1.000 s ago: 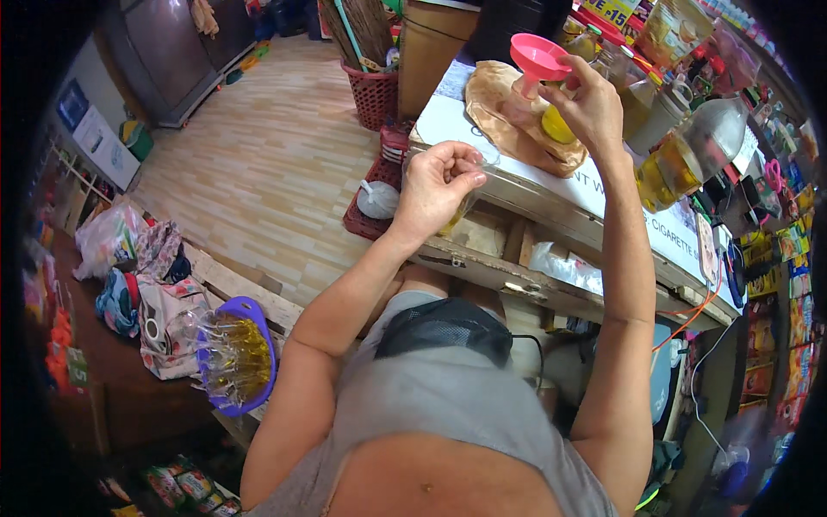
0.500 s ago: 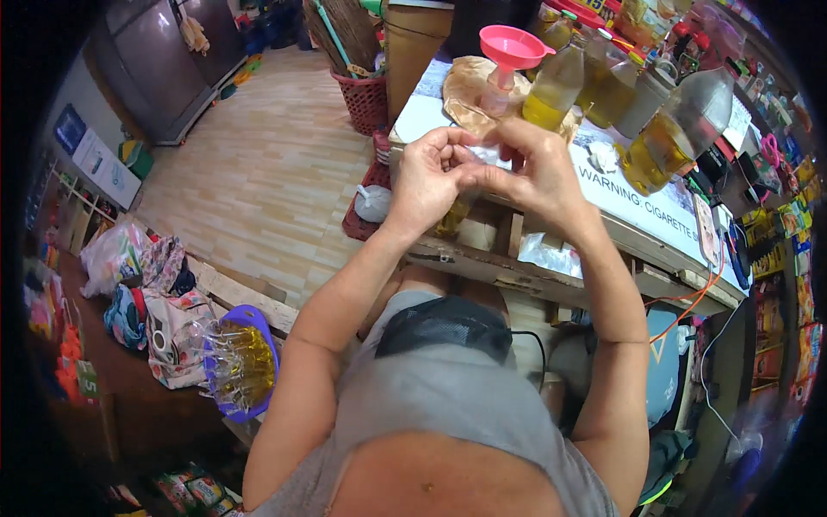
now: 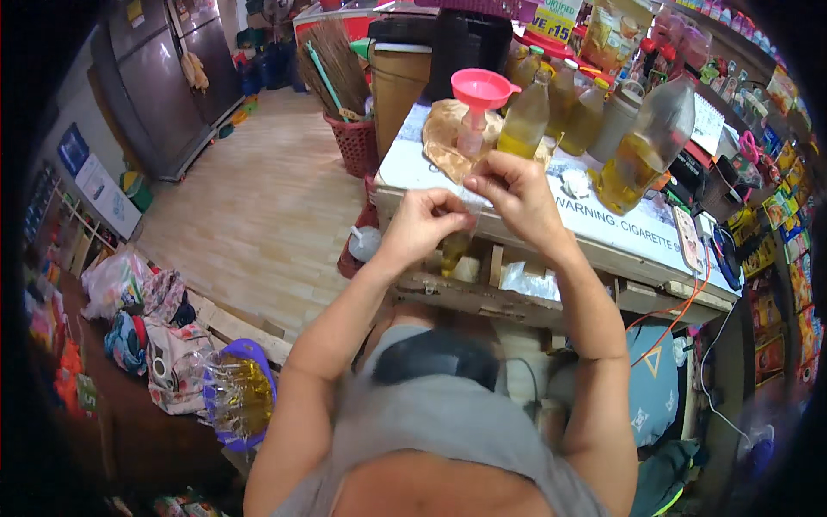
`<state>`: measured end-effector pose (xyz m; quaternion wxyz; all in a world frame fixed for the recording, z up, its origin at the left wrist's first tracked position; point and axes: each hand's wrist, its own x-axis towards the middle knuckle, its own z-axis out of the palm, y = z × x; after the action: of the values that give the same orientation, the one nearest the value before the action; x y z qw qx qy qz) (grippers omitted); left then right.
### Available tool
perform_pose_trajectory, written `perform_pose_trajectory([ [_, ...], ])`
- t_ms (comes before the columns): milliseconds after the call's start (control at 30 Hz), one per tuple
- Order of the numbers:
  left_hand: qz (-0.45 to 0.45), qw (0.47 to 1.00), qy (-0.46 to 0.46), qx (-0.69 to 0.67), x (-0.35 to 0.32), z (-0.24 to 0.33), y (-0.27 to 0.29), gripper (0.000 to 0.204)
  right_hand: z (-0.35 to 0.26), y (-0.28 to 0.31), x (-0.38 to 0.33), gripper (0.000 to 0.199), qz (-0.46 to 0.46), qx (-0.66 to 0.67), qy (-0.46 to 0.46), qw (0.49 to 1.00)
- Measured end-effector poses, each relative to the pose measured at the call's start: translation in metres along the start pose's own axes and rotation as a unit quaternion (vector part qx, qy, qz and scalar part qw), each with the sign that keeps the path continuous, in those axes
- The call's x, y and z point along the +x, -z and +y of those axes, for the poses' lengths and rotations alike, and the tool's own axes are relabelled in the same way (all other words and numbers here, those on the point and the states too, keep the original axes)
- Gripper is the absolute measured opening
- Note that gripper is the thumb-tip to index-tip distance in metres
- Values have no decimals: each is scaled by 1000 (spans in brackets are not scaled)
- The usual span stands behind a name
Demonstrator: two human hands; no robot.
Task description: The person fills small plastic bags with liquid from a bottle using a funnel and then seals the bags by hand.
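Observation:
In front of the table edge, my left hand (image 3: 422, 226) and my right hand (image 3: 522, 200) work close together, fingers pinched. Between them they grip the upper part of a small clear plastic bag (image 3: 455, 252); yellow oil fills its lower part, which hangs below my left fingers. The pinched plastic is partly hidden by my fingers. Just beyond, a pink funnel (image 3: 481, 90) stands in a clear container on crumpled brown paper (image 3: 441, 153). Beside it is a glass bottle (image 3: 524, 125) partly filled with yellow oil.
A large clear jug (image 3: 636, 168) of oil leans on the table (image 3: 594, 226), near more bottles. At lower left, a purple basket (image 3: 269, 379) holds several oil-filled bags (image 3: 245, 392). A red basket (image 3: 353, 146) with brooms stands beyond the table. Orange cable (image 3: 682, 303) hangs at right.
My hands have drawn slightly apart and the fingertips no longer meet. More of the hanging oil bag shows beneath them. The whole view has shifted, showing more of the far side.

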<state>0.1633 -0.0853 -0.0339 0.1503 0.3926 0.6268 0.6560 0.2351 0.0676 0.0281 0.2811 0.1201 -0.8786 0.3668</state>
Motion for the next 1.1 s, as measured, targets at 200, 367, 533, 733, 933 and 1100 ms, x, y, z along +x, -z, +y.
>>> perform_pose_trajectory([
  [200, -10, 1000, -15, 7, 9, -1, 7, 8, -11, 7, -2, 19, 33, 59, 12, 998],
  [367, -64, 998, 2, -19, 5, 20, 5, 15, -14, 11, -4, 18, 38, 19, 11, 999],
  [533, -114, 990, -16, -83, 7, 32, -5, 25, -11, 6, -5, 16, 25, 54, 38, 998],
  [733, -150, 979, -55, -127, 11, 21, -14, 21, -16, 11, -15, 15, 75, 77, 6, 994],
  [933, -145, 982, -43, -110, 0, 8, -21, 25, -9, 25, -16, 20, 161, 48, 21, 986],
  [1100, -127, 987, 18, -101, -8, 13, -18, 23, -9, 26, -16, 22, 170, 50, 15, 984],
])
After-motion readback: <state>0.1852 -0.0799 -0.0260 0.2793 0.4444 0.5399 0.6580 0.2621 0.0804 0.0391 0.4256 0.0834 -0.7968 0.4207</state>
